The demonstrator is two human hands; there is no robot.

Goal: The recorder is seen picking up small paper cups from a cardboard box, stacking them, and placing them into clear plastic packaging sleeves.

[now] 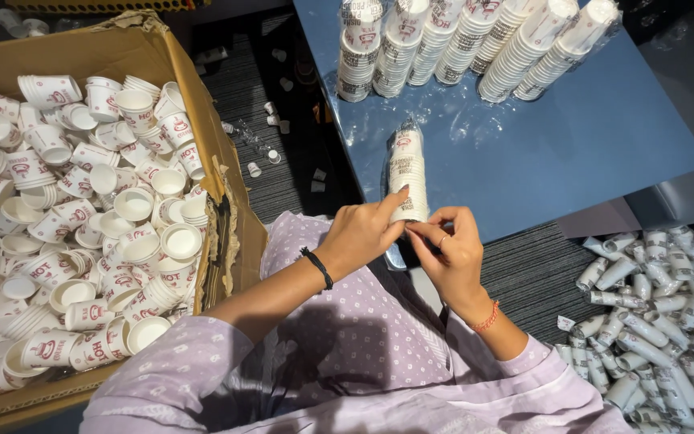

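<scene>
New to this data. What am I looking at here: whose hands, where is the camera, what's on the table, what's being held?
There is no machine here: a person works with two bare hands. The single picture comes from a camera worn on their head, looking down over their lap.

The left hand and the right hand meet at the near end of a short stack of small paper cups inside a clear plastic sleeve, which lies on the blue table. Both hands pinch at the sleeve's end.

At the far edge of the table lie several longer wrapped cup stacks. To the person's left stands a cardboard box full of loose cups. On the floor to their right is a heap of wrapped stacks.
</scene>
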